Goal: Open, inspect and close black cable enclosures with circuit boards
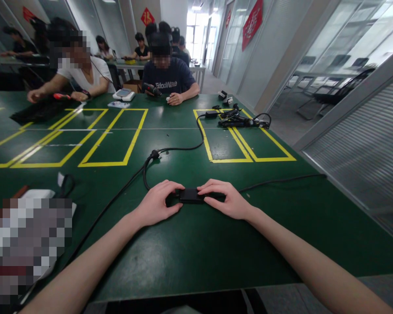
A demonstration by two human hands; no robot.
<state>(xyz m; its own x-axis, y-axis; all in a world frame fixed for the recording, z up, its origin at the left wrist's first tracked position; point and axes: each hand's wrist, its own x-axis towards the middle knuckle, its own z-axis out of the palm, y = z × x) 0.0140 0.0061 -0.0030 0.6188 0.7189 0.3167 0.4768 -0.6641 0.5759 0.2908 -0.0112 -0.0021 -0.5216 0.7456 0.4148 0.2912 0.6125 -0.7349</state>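
Note:
A black power adapter brick [191, 195] lies on the green table [196, 244] in front of me. My left hand [159, 203] grips its left end with curled fingers. My right hand [224, 198] holds its right end, fingers pressed over the top. One black cable [150, 159] loops from the brick's left side toward the far middle of the table. Another black cable [281, 179] runs from its right side to the table's right edge.
Yellow tape rectangles [113, 137] mark the table. A pile of black adapters and cables [240, 118] lies at the far right. Two people sit opposite, handling small devices. A pixelated patch [28, 244] covers the near left. The table edge is close on the right.

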